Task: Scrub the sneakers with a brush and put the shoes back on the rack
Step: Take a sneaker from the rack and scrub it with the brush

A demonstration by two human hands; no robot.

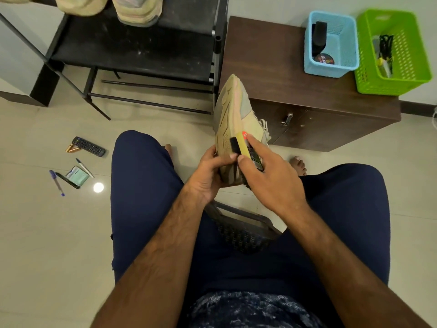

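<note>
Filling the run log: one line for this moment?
left hand: holds sneaker | right hand: holds brush against sole

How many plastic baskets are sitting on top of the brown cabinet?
2. A blue basket stands on the cabinet top, and a green basket sits right beside it at the cabinet's right end. Nothing in view seems to hide another.

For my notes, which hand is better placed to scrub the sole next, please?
The right hand: it holds the yellow-backed, black-bristled brush against the beige sneaker sole; the left hand steadies it.
</note>
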